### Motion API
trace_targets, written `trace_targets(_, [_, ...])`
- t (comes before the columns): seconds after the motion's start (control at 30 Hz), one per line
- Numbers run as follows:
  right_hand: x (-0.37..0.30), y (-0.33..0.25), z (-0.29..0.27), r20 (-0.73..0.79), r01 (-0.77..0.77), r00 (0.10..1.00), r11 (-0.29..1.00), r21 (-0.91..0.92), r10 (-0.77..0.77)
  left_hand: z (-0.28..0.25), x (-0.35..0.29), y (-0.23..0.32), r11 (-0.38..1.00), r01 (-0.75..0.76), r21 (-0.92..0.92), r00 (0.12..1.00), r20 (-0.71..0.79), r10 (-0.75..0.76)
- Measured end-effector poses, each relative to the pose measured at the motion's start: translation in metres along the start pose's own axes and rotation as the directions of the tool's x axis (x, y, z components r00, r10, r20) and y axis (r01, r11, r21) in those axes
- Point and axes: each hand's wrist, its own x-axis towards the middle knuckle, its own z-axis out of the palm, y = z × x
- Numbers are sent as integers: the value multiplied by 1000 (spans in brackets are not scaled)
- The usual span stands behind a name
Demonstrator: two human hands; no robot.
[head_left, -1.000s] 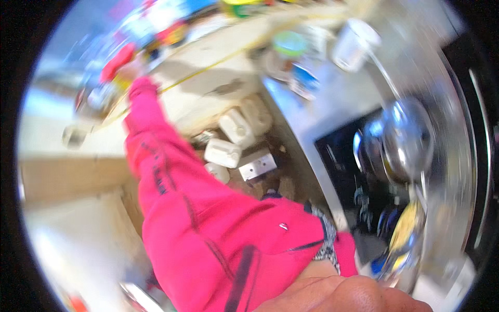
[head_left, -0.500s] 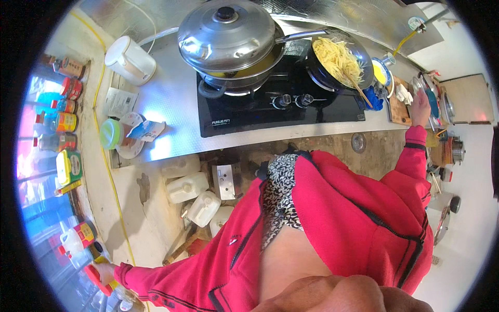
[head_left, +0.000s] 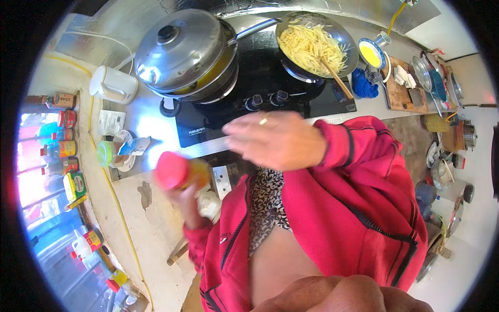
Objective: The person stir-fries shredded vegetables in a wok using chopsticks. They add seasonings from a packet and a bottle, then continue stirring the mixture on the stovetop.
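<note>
My left hand (head_left: 188, 200) is wrapped round a jar with a red lid (head_left: 171, 170), held up in front of the counter and smeared by motion. Its yellowish side shows to the right of the lid. In front of the cooktop's edge, my right hand (head_left: 278, 139) is held out with the fingers stretched towards the jar, apart from it and holding nothing. A ring is on one finger. Beyond it, a wok (head_left: 354, 52) of pale shredded strips (head_left: 312, 47) sits on the right burner, a wooden-handled utensil (head_left: 338, 78) leaning in it.
A lidded steel pot (head_left: 182, 57) stands on the left burner of the black cooktop (head_left: 208, 125). A white kettle (head_left: 112, 86) and a green-lidded jar (head_left: 106, 153) are at left. Several bottles line the windowsill. A blue cloth (head_left: 365, 84) and a cutting board (head_left: 403, 104) lie at right.
My left hand has brought the red-lidded jar from the windowsill to in front of the counter. My right hand has come from beside the cutting board to the middle, fingers stretched.
</note>
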Motion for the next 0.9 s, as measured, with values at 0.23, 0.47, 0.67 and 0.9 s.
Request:
trace_targets(0.23, [-77,47,-46,151,-49,985,983,-179,77,213,-14,113,981,56,-184,888,458,36])
trace_targets(0.47, [-142,95,-96,129,-75,987,981,-181,99,303,-40,134,994,48,-95,818,575,15])
trace_targets(0.67, [-164,110,-101,216,13,976,969,-246,42,326,-60,145,999,11,51,826,562,-38])
trace_targets(0.9, [-165,103,-96,191,-24,979,971,-237,71,322,-62,145,998,-28,52,818,575,-7])
